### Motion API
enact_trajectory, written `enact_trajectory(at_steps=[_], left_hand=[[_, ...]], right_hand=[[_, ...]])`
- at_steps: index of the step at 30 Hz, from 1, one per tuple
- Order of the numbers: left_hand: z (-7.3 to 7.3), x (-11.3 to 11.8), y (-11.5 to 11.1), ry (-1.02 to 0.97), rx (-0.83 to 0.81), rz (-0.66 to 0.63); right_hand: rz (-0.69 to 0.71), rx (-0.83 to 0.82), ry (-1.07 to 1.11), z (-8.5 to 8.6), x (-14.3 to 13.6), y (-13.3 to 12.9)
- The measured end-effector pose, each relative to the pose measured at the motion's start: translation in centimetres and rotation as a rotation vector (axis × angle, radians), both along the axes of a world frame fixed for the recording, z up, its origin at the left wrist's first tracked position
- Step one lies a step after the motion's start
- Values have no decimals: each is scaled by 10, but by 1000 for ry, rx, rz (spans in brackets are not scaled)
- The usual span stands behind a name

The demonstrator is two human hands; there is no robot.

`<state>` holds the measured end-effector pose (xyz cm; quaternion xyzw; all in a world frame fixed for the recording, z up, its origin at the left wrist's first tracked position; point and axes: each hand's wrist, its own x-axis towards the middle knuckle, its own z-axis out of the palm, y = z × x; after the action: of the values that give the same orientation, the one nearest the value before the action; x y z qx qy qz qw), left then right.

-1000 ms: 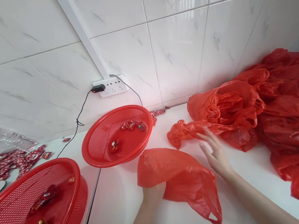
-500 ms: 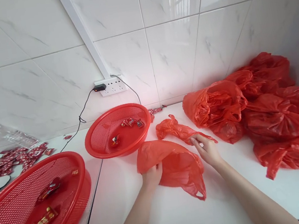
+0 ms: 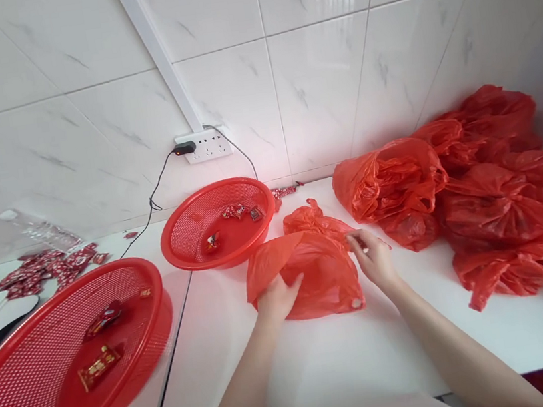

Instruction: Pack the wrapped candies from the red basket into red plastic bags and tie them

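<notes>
A thin red plastic bag (image 3: 324, 294) lies on the white table with its mouth spread toward me. My left hand (image 3: 277, 297) holds its left side; the thumb shows inside the mouth, while the other fingers are partly hidden by the film. My right hand (image 3: 374, 260) pinches the bag's upper right edge between thumb and fingertips. Just behind, a second crumpled red bag (image 3: 311, 218) lies on the table. To the left of the bag stands a red mesh basket (image 3: 171, 248) with a few small wrapped sweets (image 3: 235, 211) in it.
A larger red basket (image 3: 153, 274) with a few packets stands front left. Beyond it lie a pile of red packets (image 3: 33, 272) and a clear bottle (image 3: 45, 230). Stuffed red bags (image 3: 483, 200) crowd the right. A power strip (image 3: 210, 146) with cables hangs on the tiled wall.
The bag's mouth has spread wider, and its dangling handle corner has drawn up. My left hand has moved further into the mouth, its thumb now showing. My right hand has come to the bag's edge.
</notes>
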<state>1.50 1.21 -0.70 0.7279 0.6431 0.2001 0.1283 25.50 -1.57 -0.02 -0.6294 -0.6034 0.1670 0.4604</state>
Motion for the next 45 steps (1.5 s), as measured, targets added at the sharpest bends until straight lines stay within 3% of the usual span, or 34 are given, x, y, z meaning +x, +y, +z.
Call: enact_trajectory(at_steps=[2, 3, 5, 7, 9, 12, 14, 16, 18, 20, 22, 23, 24, 25, 29, 31, 34, 37, 39, 42, 45], left_hand=[[15, 4, -10, 87, -68, 3], [25, 6, -17, 125, -111, -7], [46, 12, -34, 152, -216, -44], [68, 16, -52, 76, -376, -82], [87, 17, -68, -130, -376, -151], [106, 6, -87, -528, -139, -262], [115, -6, -97, -615, 169, -211], [126, -17, -105, -423, 525, -113], [138, -20, -114, -120, 765, -97], [148, -13, -124, 74, 791, -290], [148, 3, -132, 135, 627, -657], [143, 12, -135, 174, 445, -796], [136, 21, -135, 228, 264, -827], [126, 28, -134, 318, 131, -764], [90, 37, -109, 671, 2, -399], [90, 26, -93, 713, -4, -316], [110, -2, -74, 695, -38, -224], [132, -25, -62, 595, -122, -238], [136, -34, -56, 549, -153, -247], [125, -37, -45, 446, -214, -319], [107, -38, -33, 314, -278, -411]], right_hand=[[-72, 185, 43, 23, -5, -14], [-44, 300, 49, 36, -9, -23], [204, 427, -24, 58, -23, -38], [430, 312, -200, 67, -38, -46], [491, 109, -401, 64, -49, -44], [511, -95, -612, 47, -51, -32], [568, -179, -682, 40, -45, -26], [602, -220, -720, 39, -39, -23], [617, -206, -743, 44, -35, -22], [632, -174, -774, 48, -36, -20], [658, -134, -825, 48, -41, -18], [679, -125, -853, 47, -45, -17], [702, -121, -869, 46, -49, -16], [720, -122, -871, 44, -54, -16], [730, -128, -820, 36, -66, -22], [709, -181, -834, 33, -65, -27], [679, -301, -858, 36, -50, -28], [705, -372, -842, 47, -28, -24], [712, -353, -808, 55, -17, -20], [744, -230, -804, 57, -12, -14], [810, -201, -814, 48, -16, -11]])
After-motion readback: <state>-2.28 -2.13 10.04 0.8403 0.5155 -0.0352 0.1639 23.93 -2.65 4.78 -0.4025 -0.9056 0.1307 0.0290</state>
